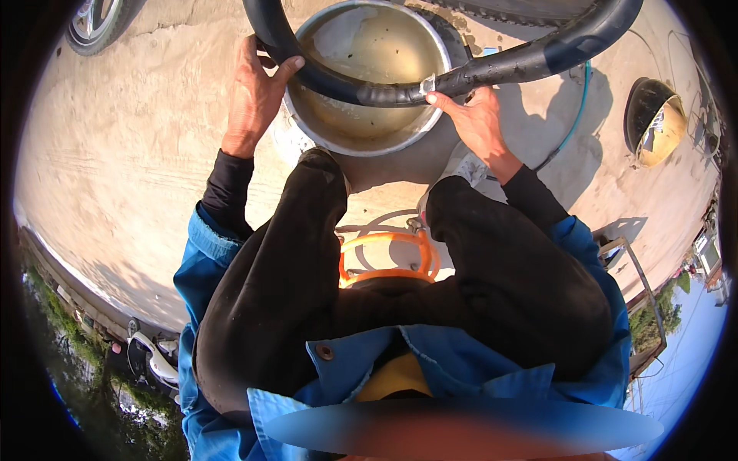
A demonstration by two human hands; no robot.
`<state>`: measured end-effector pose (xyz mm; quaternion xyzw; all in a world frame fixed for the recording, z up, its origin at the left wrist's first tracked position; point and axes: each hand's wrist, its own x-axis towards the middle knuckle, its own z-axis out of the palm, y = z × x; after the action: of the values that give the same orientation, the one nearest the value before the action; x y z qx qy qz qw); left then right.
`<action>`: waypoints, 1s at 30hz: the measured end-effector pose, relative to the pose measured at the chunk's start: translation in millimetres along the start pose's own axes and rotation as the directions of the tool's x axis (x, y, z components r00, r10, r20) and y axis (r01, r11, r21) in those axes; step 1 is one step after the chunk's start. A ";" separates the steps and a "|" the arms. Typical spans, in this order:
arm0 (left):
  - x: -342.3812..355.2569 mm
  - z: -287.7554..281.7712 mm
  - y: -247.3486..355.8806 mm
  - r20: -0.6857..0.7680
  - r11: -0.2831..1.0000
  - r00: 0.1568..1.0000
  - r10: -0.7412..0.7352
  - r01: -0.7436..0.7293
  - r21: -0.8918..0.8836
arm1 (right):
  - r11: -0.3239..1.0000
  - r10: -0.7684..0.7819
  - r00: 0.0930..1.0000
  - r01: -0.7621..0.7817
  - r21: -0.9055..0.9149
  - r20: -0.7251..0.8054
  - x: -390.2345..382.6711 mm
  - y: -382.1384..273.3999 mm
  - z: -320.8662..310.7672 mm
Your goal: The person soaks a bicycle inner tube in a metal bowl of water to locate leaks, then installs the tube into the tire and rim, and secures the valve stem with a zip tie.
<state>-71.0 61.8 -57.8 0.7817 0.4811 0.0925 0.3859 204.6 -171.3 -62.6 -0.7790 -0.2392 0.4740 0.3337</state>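
Note:
A black inflated inner tube [361, 94] curves across the top of the view, above a round metal basin [295, 115] of murky, yellowish water. My left hand [260, 91] is closed round the tube's left side, with the thumb over its near face. On the right, my right hand [478, 124] grips the tube from the near side, its fingers partly hidden beneath. Beside my right thumb, a small whitish scrap [427, 84] sits on the tube; I cannot make out what it is. The far part of the tube runs out of view.
Part of a treaded tyre [507, 11] lies beyond the basin. A teal hose [575, 127] curves across the concrete at right, near a black rounded shell with a yellowish inside [666, 132]. An orange stool frame [388, 273] is beneath me. A wheel [95, 27] stands far left.

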 end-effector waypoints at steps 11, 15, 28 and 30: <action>7.3 27.4 -12.8 -0.017 0.989 0.997 0.079 -0.076 0.129 | 0.972 -0.139 0.972 0.097 -0.216 -0.187 19.8 17.4 28.7; 10.3 36.6 -22.1 -0.011 0.984 0.996 0.089 -0.086 0.156 | 0.981 -0.074 0.989 0.049 -0.188 -0.129 25.5 24.2 30.5; 8.4 53.2 -30.3 -0.013 0.954 0.991 0.135 -0.127 0.272 | 0.980 -0.184 0.959 0.161 -0.119 -0.216 32.7 46.7 42.5; 8.3 54.2 -30.9 -0.014 0.954 0.991 0.134 -0.126 0.271 | 0.978 -0.191 0.957 0.167 -0.123 -0.218 33.6 49.1 43.7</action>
<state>-59.8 48.2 -118.2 0.8553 0.4428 0.0637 0.2612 182.8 -167.8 -133.1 -0.8195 -0.2931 0.3361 0.3600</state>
